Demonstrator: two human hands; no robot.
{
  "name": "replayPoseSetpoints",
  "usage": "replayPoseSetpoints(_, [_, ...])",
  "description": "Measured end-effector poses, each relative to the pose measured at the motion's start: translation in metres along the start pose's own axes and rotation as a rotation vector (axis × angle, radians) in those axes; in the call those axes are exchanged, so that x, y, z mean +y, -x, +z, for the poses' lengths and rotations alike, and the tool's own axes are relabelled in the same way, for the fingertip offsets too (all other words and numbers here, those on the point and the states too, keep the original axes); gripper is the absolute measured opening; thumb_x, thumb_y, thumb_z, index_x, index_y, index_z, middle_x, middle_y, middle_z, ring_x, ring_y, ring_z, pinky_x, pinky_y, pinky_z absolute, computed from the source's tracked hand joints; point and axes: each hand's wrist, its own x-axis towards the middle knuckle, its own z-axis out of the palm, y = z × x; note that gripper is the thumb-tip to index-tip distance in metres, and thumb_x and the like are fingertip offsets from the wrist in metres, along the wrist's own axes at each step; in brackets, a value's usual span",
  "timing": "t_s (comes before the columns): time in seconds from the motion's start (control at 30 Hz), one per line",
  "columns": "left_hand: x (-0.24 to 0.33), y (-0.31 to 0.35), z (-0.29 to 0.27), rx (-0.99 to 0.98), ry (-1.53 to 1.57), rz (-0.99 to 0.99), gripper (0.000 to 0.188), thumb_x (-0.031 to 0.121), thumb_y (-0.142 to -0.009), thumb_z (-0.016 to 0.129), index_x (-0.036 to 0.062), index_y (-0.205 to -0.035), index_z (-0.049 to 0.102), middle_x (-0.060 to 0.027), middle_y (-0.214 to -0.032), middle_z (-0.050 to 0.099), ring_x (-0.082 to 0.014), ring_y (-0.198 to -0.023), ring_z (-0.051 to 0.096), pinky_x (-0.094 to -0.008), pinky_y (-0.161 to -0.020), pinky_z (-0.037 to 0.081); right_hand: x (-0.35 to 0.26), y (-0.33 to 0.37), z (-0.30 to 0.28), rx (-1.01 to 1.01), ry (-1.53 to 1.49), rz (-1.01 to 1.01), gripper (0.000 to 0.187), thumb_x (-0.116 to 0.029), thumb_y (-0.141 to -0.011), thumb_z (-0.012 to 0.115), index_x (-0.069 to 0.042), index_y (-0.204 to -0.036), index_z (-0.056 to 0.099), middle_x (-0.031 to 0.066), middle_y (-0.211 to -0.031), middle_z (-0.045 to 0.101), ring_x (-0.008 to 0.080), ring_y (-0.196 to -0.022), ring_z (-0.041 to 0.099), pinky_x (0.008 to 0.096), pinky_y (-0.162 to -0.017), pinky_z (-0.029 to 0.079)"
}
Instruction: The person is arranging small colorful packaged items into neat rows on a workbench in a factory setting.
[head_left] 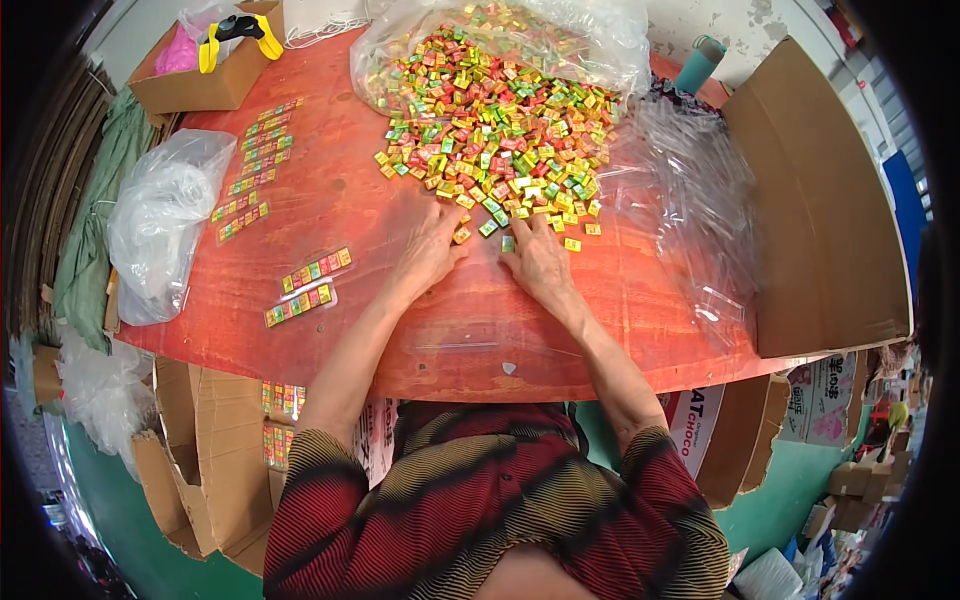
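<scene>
A heap of small wrapped blocks (490, 120) in red, yellow, green and orange spills toward me from a clear plastic bag (590, 40). My left hand (430, 248) reaches the heap's near edge, a yellow block (461, 235) between its thumb and fingers. Just to the right, my right hand (542, 262) has its thumb and forefinger around a green block (508, 243). Between my forearms an unfilled clear plastic tray (455, 346) lies flat, hard to make out against the table. Two narrow trays filled with a row of blocks (317, 270) lie left of my left forearm.
More filled trays (265, 150) line the left of the red table (400, 375). A crumpled plastic bag (165, 225) and an open carton (205, 85) stand beyond. On the right are stacked clear trays (700, 200), a tall cardboard box (820, 200) and a teal bottle (700, 65).
</scene>
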Motion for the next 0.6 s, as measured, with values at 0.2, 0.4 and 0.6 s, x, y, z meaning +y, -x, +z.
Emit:
replayPoseSetpoints(0.2, [-0.011,-0.016,-0.004,-0.033,0.022,0.008,0.051,0.011,-0.071,0.066,0.0081,-0.119,0.047,-0.0178,-0.106,0.047,-0.0372,-0.1,0.049,-0.0413,-0.082,0.043,-0.022,-0.021,0.022,0.059,0.055,-0.045,0.018,-0.013,-0.073,0.061,-0.004,-0.088,0.056,0.0157,-0.085,0.053,0.0332,-0.076,0.057,0.0412,-0.06,0.048])
replayPoseSetpoints(0.4, [-0.013,-0.007,0.017,0.128,-0.001,0.012,0.033,0.005,-0.073,0.059,0.004,-0.105,0.052,-0.0189,-0.096,0.051,-0.0375,-0.087,0.053,-0.0441,-0.074,0.044,-0.014,-0.028,0.041,0.091,0.068,-0.111,0.01,-0.009,-0.075,0.056,-0.002,-0.083,0.056,0.0189,-0.083,0.052,0.0346,-0.074,0.056,0.043,-0.059,0.047])
replayPoseSetpoints(0.6, [-0.025,-0.013,0.016,0.352,-0.042,-0.093,0.023,0.004,-0.072,0.059,0.0032,-0.095,0.057,-0.0174,-0.086,0.055,-0.0363,-0.081,0.055,-0.0433,-0.071,0.045,-0.02,-0.043,0.032,-0.051,0.018,-0.086,0.011,-0.002,-0.075,0.051,0.001,-0.084,0.055,0.0205,-0.086,0.051,0.0369,-0.081,0.055,0.043,-0.067,0.047])
